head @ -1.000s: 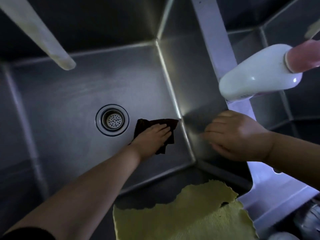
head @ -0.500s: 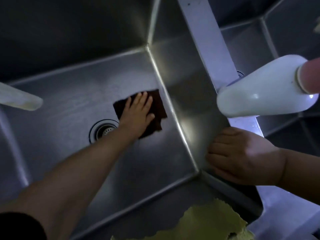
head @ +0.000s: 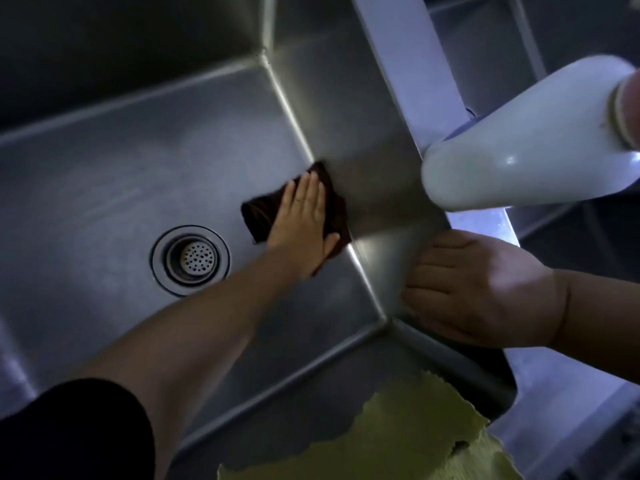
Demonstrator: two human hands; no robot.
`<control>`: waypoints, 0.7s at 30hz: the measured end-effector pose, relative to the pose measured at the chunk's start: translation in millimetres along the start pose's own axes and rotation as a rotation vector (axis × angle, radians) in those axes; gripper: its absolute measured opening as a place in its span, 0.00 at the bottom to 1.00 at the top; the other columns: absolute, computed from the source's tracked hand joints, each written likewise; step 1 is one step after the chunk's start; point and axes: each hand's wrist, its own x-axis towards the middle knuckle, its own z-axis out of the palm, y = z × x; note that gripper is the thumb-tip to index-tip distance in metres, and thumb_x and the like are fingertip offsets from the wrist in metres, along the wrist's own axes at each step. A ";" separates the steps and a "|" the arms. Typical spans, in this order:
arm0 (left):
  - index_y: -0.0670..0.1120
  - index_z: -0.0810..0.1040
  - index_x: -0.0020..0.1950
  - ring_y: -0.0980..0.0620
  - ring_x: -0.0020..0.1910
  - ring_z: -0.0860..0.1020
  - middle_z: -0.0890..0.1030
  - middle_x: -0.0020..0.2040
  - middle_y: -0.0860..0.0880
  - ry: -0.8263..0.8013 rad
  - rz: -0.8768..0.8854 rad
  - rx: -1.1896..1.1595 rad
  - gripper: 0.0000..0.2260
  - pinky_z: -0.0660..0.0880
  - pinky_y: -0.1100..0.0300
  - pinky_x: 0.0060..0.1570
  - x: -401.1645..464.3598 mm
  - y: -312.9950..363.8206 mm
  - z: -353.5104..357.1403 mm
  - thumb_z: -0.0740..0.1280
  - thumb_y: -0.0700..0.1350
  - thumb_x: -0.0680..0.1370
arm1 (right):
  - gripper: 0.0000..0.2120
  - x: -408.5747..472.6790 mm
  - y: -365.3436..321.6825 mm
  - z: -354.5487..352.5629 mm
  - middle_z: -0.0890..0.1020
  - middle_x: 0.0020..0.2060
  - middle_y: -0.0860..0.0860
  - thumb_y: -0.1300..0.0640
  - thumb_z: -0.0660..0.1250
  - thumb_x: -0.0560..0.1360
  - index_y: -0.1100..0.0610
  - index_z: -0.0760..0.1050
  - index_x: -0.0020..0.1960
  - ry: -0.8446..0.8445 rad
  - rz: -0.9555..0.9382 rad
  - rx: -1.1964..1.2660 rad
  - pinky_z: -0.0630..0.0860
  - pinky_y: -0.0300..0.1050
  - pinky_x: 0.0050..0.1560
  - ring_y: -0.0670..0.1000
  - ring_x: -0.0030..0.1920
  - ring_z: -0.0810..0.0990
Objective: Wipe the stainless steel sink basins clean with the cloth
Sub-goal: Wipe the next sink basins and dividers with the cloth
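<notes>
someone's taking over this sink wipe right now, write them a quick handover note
Left hand: flat, fingers straight, pressing the dark cloth onto the basin floor by the right wall, right of the drain.
Right hand: fingers curled over the divider rim, bracing.
Done: cannot tell how much is wiped.
Left: probably the walls and the second basin. A yellow cloth lies on the near edge.

Both arms reach in, hands low in frame.
Left hand [head: 303, 223] flat at centre, fingers straight; right hand [head: 474, 289] curled, centre right.
</notes>
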 end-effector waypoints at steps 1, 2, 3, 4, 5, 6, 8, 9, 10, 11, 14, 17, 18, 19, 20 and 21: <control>0.34 0.45 0.75 0.38 0.76 0.47 0.49 0.77 0.35 -0.007 0.052 -0.020 0.36 0.39 0.44 0.73 -15.7 15.3 8.4 0.49 0.60 0.79 | 0.18 -0.3 2.8 -0.4 0.76 0.32 0.55 0.54 0.57 0.79 0.59 0.78 0.36 -0.013 -0.025 -0.048 0.71 0.50 0.39 0.58 0.32 0.73; 0.33 0.49 0.75 0.37 0.76 0.50 0.53 0.76 0.35 -0.017 0.110 -0.027 0.35 0.41 0.43 0.73 -31.0 29.1 16.8 0.49 0.58 0.79 | 0.13 0.2 4.4 -1.6 0.76 0.32 0.55 0.56 0.62 0.77 0.59 0.78 0.36 0.001 -0.019 -0.078 0.72 0.50 0.39 0.58 0.32 0.73; 0.33 0.52 0.74 0.37 0.75 0.53 0.57 0.75 0.34 -0.036 0.162 -0.028 0.33 0.44 0.42 0.73 -44.6 40.5 23.9 0.48 0.56 0.78 | 0.12 -0.4 4.4 -1.0 0.76 0.32 0.55 0.57 0.63 0.76 0.59 0.78 0.36 -0.012 -0.002 -0.111 0.72 0.50 0.40 0.58 0.33 0.72; 0.34 0.56 0.74 0.37 0.75 0.55 0.59 0.74 0.35 -0.062 0.204 -0.023 0.32 0.46 0.42 0.73 -55.4 48.8 28.8 0.47 0.55 0.77 | 0.11 0.8 3.5 -1.9 0.76 0.33 0.55 0.57 0.63 0.76 0.60 0.77 0.36 -0.006 -0.009 -0.110 0.72 0.51 0.41 0.59 0.33 0.72; 0.35 0.58 0.74 0.37 0.75 0.56 0.60 0.74 0.35 -0.081 0.234 -0.011 0.31 0.47 0.42 0.73 -62.5 54.5 32.2 0.46 0.54 0.77 | 0.11 0.8 3.4 -1.3 0.76 0.33 0.55 0.57 0.63 0.76 0.60 0.78 0.37 -0.014 -0.010 -0.118 0.73 0.51 0.41 0.59 0.33 0.73; 0.36 0.58 0.74 0.37 0.75 0.55 0.59 0.75 0.36 -0.091 0.257 0.004 0.31 0.46 0.42 0.73 -67.4 57.7 33.8 0.45 0.54 0.77 | 0.12 0.9 2.5 0.0 0.77 0.33 0.56 0.58 0.62 0.76 0.60 0.78 0.37 -0.017 -0.020 -0.119 0.73 0.51 0.41 0.59 0.34 0.73; 0.37 0.51 0.76 0.38 0.76 0.49 0.53 0.76 0.37 -0.094 0.312 0.009 0.29 0.39 0.43 0.72 -74.1 58.5 32.1 0.46 0.53 0.79 | 0.12 1.5 0.5 -0.2 0.78 0.34 0.56 0.58 0.62 0.77 0.60 0.78 0.37 -0.022 -0.015 -0.116 0.73 0.52 0.41 0.59 0.34 0.74; 0.38 0.45 0.76 0.39 0.76 0.46 0.49 0.77 0.38 -0.105 0.354 0.006 0.29 0.34 0.44 0.71 -77.1 58.2 31.4 0.46 0.53 0.80 | 0.13 0.6 1.0 -0.5 0.78 0.34 0.56 0.58 0.61 0.77 0.60 0.78 0.37 -0.022 -0.016 -0.122 0.74 0.52 0.41 0.60 0.34 0.74; 0.39 0.42 0.76 0.40 0.76 0.43 0.46 0.77 0.39 -0.113 0.407 0.002 0.29 0.31 0.45 0.69 -81.1 58.1 31.4 0.47 0.52 0.81 | 0.13 1.0 -0.2 -1.3 0.78 0.34 0.56 0.58 0.61 0.77 0.61 0.78 0.37 -0.021 -0.007 -0.119 0.74 0.53 0.41 0.60 0.34 0.74; 0.40 0.40 0.77 0.41 0.76 0.42 0.45 0.78 0.40 -0.128 0.470 -0.007 0.29 0.28 0.46 0.68 -85.7 59.0 32.8 0.48 0.51 0.81 | 0.14 2.0 -1.9 -1.9 0.78 0.34 0.56 0.58 0.61 0.77 0.61 0.78 0.37 -0.030 0.001 -0.121 0.74 0.53 0.41 0.60 0.34 0.74; 0.44 0.42 0.78 0.45 0.77 0.43 0.45 0.78 0.43 -0.221 0.665 -0.036 0.30 0.25 0.49 0.66 -98.4 63.2 40.6 0.54 0.49 0.81 | 0.13 1.7 -4.4 -1.6 0.77 0.34 0.56 0.57 0.62 0.77 0.61 0.77 0.36 -0.040 0.004 -0.143 0.74 0.52 0.40 0.59 0.34 0.73; 0.47 0.43 0.78 0.49 0.77 0.41 0.43 0.78 0.48 -0.270 0.761 -0.025 0.28 0.24 0.53 0.66 -99.5 61.3 40.9 0.53 0.49 0.82 | 0.13 3.3 -6.9 -4.4 0.76 0.33 0.56 0.58 0.62 0.77 0.60 0.76 0.36 -0.044 0.028 -0.154 0.73 0.50 0.41 0.58 0.33 0.72; 0.48 0.43 0.78 0.50 0.77 0.41 0.43 0.78 0.49 -0.287 0.786 -0.024 0.27 0.25 0.54 0.66 -99.7 58.9 39.0 0.52 0.48 0.82 | 0.13 3.5 -7.9 -4.9 0.76 0.33 0.56 0.58 0.61 0.78 0.60 0.76 0.36 -0.053 0.031 -0.164 0.72 0.50 0.41 0.58 0.33 0.72; 0.49 0.44 0.78 0.52 0.77 0.41 0.43 0.78 0.50 -0.296 0.813 -0.017 0.27 0.26 0.55 0.67 -100.3 55.1 36.7 0.52 0.48 0.82 | 0.13 3.8 -9.7 -6.1 0.75 0.33 0.55 0.58 0.61 0.78 0.60 0.76 0.36 -0.065 0.030 -0.162 0.71 0.50 0.41 0.58 0.33 0.72; 0.50 0.46 0.78 0.52 0.77 0.41 0.44 0.78 0.51 -0.297 0.834 -0.006 0.27 0.27 0.55 0.68 -102.4 49.0 37.1 0.53 0.48 0.82 | 0.13 2.6 -10.2 -5.6 0.75 0.33 0.55 0.57 0.60 0.78 0.60 0.76 0.37 -0.072 0.027 -0.164 0.71 0.50 0.41 0.58 0.33 0.72; 0.50 0.48 0.78 0.52 0.77 0.43 0.46 0.78 0.51 -0.288 0.848 -0.014 0.26 0.29 0.55 0.70 -106.7 40.9 38.5 0.53 0.48 0.81 | 0.14 1.3 -10.2 -4.4 0.76 0.33 0.55 0.57 0.60 0.78 0.60 0.76 0.37 -0.073 0.028 -0.168 0.71 0.50 0.41 0.58 0.33 0.72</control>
